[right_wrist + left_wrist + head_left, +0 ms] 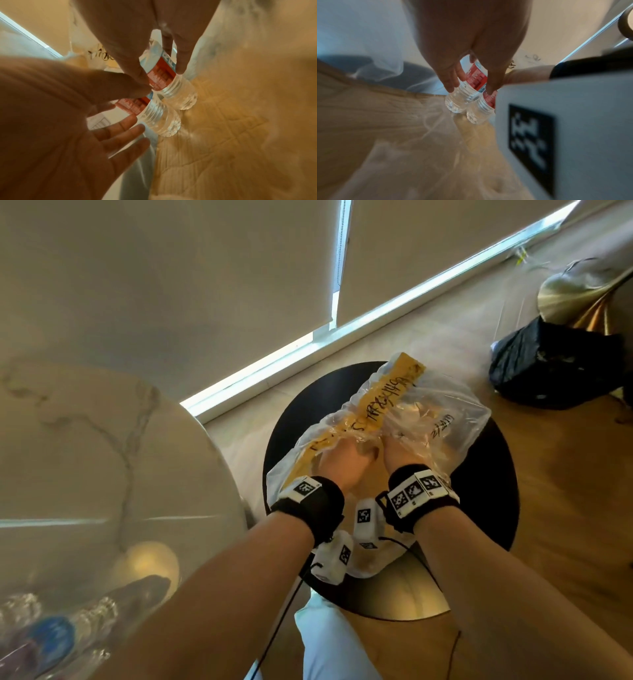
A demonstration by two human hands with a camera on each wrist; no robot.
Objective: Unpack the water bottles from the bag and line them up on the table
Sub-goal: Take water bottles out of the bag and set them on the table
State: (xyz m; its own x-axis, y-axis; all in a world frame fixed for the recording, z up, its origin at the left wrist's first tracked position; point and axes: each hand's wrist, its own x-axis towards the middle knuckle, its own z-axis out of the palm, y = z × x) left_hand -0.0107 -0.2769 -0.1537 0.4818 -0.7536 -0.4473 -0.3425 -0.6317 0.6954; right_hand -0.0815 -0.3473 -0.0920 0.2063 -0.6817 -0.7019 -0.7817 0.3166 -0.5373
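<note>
We see a clear plastic bag (445,419) crossed by a yellow strip with black handwriting, on a black round stool (298,412). Our two bottles (164,116) are clear, ribbed, with red-and-white labels. The table (85,440) is grey-veined white marble.

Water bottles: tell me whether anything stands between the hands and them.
Nothing visible does. Both are inside the clear plastic bag: the right hand grips one water bottle, the left hand has thumb and fingers either side of the second water bottle.
</note>
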